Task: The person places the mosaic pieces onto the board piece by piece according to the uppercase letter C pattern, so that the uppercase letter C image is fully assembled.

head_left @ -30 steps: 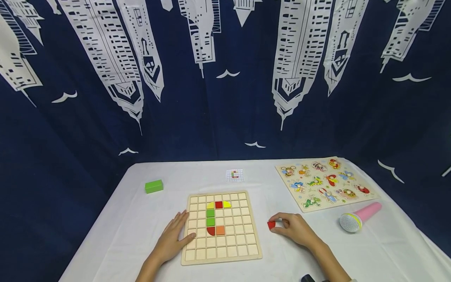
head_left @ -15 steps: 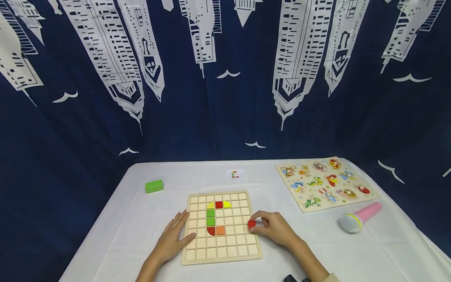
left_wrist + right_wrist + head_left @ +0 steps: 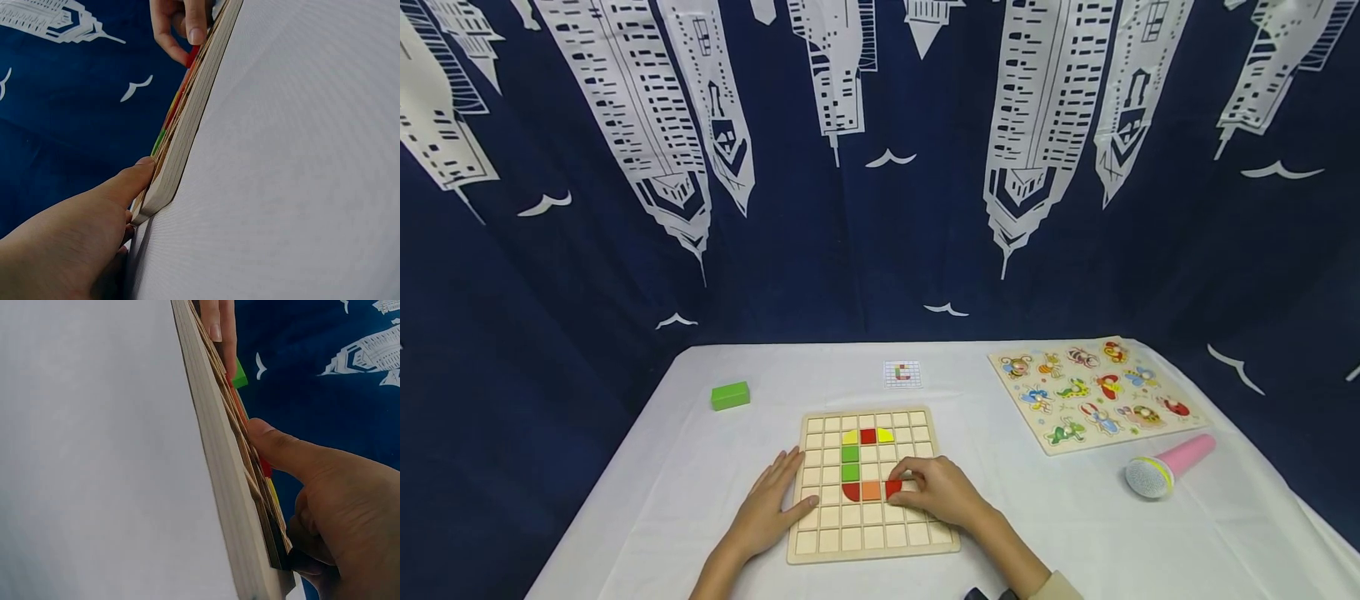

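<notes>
A wooden grid board (image 3: pixel 820 542) lies on the white table with coloured tiles in several cells. Along its left edge rests my left hand (image 3: pixel 766 508), fingers straight and thumb on the rim. My right hand (image 3: pixel 940 496) is over the board and pinches a red tile (image 3: pixel 892 488) between thumb and index finger, just right of an orange tile (image 3: pixel 870 491). A dark red rounded tile (image 3: pixel 851 492), green tiles (image 3: pixel 850 472), yellow tiles (image 3: pixel 886 435) and a red square tile (image 3: pixel 868 437) sit in the grid. Whether the pinched tile is fully seated cannot be told.
A small pattern card (image 3: pixel 902 374) lies behind the board. A green block (image 3: pixel 731 396) is at the back left. To the right are an insect puzzle board (image 3: pixel 1090 392) and a pink toy microphone (image 3: pixel 1172 467). A dark blue curtain (image 3: pixel 850 275) hangs behind the table.
My right hand has carried the red tile leftward from the table beside the board, across its right edge, to beside the orange tile. My left hand has stayed at the board's edge.
</notes>
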### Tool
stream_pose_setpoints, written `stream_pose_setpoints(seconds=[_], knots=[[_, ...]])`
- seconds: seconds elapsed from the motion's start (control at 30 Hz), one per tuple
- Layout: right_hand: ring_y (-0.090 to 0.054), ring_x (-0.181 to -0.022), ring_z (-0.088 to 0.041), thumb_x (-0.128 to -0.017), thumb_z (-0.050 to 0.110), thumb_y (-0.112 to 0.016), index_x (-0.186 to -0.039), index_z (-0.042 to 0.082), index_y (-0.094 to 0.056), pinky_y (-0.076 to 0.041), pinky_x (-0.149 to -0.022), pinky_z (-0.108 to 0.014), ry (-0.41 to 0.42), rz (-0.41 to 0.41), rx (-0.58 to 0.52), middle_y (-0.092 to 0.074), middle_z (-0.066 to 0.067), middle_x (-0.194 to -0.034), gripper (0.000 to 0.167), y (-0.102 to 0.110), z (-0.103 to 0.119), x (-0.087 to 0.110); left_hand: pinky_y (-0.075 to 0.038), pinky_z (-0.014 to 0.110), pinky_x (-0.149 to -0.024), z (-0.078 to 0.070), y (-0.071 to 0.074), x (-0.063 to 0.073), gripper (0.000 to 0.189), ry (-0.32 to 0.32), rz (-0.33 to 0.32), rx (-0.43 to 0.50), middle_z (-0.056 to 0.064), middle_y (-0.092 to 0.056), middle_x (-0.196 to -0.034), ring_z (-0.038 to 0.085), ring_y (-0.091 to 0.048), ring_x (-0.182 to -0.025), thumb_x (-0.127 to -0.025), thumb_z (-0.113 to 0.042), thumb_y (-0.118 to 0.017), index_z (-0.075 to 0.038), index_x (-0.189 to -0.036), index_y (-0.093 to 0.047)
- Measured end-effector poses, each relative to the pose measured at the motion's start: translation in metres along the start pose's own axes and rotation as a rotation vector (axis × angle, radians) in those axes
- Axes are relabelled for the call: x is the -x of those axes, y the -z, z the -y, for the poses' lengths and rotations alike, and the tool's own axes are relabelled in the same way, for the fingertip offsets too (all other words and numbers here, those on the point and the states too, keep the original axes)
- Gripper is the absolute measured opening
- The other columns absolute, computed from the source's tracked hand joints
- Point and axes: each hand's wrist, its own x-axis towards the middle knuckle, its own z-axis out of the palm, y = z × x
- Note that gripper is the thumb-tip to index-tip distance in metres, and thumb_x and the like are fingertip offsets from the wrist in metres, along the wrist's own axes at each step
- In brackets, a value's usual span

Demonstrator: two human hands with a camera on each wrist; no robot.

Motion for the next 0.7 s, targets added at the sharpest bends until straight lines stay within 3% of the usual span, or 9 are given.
stream_pose_setpoints(seconds=[0.7], knots=[[-0.023, -0.044, 0.002, -0.076, 0.039, -0.074, -0.095, 0.019, -0.068, -0.024, -0.041, -0.016, -0.004, -0.014, 0.040, -0.033, 0.013, -0.048, 0.028, 0.0027, 0.0015, 0.0011, -0.012, 0.048, -0.110, -0.0002, -0.0012, -0.0027, 0.079, -0.007, 0.007, -0.006, 0.008, -0.027, -0.149, 0.028, -0.016, -0.138, -0.084, -0.054, -0.057, -0.008, -0.144, -0.032]])
